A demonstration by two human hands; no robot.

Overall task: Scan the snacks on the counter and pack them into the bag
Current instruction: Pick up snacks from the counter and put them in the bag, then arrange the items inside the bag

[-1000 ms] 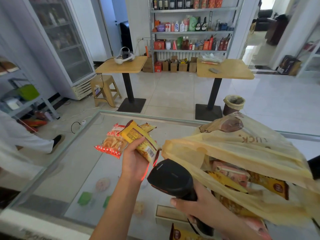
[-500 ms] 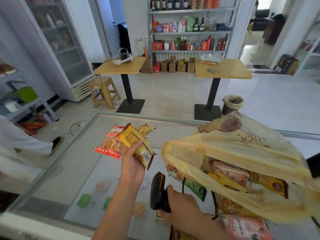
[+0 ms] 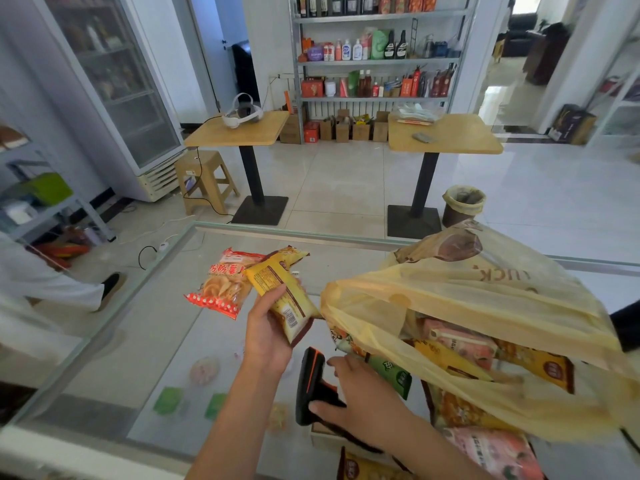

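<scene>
Has lowered the barcode scanner (image 3: 310, 382) from the barcode to the glass surface (image 3: 138, 323) with the right hand (image 3: 363, 393), apparently still gripping its handle. Grips the yellow snack packet (image 3: 280, 289) in the left hand (image 3: 266, 336), fingers curled round it, just beside the yellow plastic bag (image 3: 467, 296). Looks scanned, so ready for bagging. Leaves the red snack packet (image 3: 221, 285) unscanned.
</scene>
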